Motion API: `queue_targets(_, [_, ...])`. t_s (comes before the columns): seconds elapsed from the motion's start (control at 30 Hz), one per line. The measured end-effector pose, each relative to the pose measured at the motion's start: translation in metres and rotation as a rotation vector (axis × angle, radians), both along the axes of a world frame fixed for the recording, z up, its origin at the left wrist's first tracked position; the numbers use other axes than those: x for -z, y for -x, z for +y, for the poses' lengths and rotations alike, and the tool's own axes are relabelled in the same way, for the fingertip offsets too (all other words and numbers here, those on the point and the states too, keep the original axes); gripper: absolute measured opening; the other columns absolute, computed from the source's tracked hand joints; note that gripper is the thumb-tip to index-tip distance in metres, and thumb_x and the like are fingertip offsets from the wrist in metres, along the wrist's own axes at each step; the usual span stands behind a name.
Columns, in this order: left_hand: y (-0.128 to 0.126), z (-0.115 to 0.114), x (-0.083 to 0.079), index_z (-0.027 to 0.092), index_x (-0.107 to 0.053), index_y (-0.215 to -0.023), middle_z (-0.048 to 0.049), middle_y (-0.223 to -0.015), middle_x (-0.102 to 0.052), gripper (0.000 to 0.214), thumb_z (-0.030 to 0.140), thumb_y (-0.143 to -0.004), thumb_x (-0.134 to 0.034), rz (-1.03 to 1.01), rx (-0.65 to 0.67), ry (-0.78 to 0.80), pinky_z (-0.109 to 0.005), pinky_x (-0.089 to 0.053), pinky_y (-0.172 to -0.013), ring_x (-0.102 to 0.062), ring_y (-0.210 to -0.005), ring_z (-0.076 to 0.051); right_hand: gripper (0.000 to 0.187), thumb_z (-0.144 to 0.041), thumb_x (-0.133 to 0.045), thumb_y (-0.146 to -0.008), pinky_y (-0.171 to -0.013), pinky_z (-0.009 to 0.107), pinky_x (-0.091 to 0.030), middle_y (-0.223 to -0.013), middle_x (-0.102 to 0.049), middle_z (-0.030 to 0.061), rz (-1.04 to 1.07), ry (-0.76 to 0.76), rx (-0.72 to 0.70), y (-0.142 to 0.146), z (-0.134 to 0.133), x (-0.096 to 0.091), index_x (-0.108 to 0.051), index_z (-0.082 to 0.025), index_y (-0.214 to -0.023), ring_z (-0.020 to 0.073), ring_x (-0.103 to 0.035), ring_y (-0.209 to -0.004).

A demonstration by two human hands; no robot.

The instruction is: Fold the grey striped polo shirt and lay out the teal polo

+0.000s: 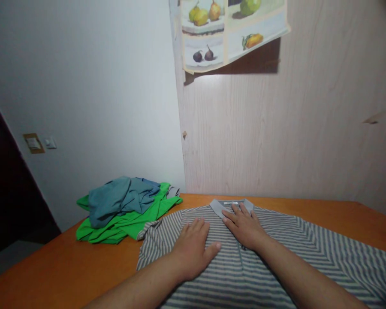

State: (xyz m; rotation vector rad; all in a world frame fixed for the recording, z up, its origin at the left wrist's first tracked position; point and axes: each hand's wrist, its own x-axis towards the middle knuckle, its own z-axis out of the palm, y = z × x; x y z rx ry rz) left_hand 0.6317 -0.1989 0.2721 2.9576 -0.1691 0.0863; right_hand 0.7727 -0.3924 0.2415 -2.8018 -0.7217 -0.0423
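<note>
A grey-and-white striped polo shirt (pixel 296 253) lies spread flat on the orange table (pixel 67 266), its grey collar (pixel 219 207) towards the wall. My left hand (pixel 193 249) rests palm down on the shirt's chest, fingers stretched out. My right hand (pixel 244 225) lies flat just below the collar, fingers spread and touching the collar's edge. Neither hand holds anything.
A heap of clothes sits at the table's far left: a blue-grey garment (pixel 119 199) on top of a bright green one (pixel 131 223). A wood-grain panel (pixel 292 141) with a fruit poster (pixel 225 30) stands behind the table. A dark doorway (pixel 3 193) is at the left.
</note>
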Motion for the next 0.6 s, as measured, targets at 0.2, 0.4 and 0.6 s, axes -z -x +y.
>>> queue_targets(0.2, [0.013,0.021,0.000,0.012,-0.034,-0.155,-0.0164,-0.163,-0.025,0.084,0.070,-0.094,-0.026,0.060,-0.132,-0.025,-0.053,-0.015,-0.123,-0.018,-0.152,-0.032,0.057,-0.062,-0.025,-0.100,-0.115,0.067,-0.010,-0.164,-0.028,0.0062,-0.003,-0.026,-0.003,0.001,-0.001,-0.001,-0.043,-0.041,-0.149,0.0367,-0.008,-0.153])
queue_targets(0.4, [0.032,0.001,-0.005,0.015,-0.035,-0.156,-0.0139,-0.164,-0.024,0.088,0.075,-0.091,-0.023,0.037,-0.193,-0.013,-0.058,-0.011,-0.123,-0.014,-0.153,-0.034,0.056,-0.061,-0.028,-0.100,-0.116,0.067,-0.012,-0.163,-0.030,0.0045,-0.001,-0.058,0.007,-0.002,-0.002,0.001,-0.046,-0.039,-0.148,0.0359,-0.010,-0.153])
queue_targets(0.6, [0.050,-0.021,0.010,0.020,-0.033,-0.157,-0.0108,-0.165,-0.021,0.086,0.075,-0.091,-0.021,0.048,-0.129,0.056,-0.060,-0.007,-0.122,-0.010,-0.153,-0.033,0.052,-0.051,-0.043,-0.096,-0.121,0.059,-0.006,-0.157,-0.042,0.0064,0.051,-0.455,-0.025,-0.007,-0.007,0.002,-0.059,-0.028,-0.139,0.0300,-0.015,-0.153])
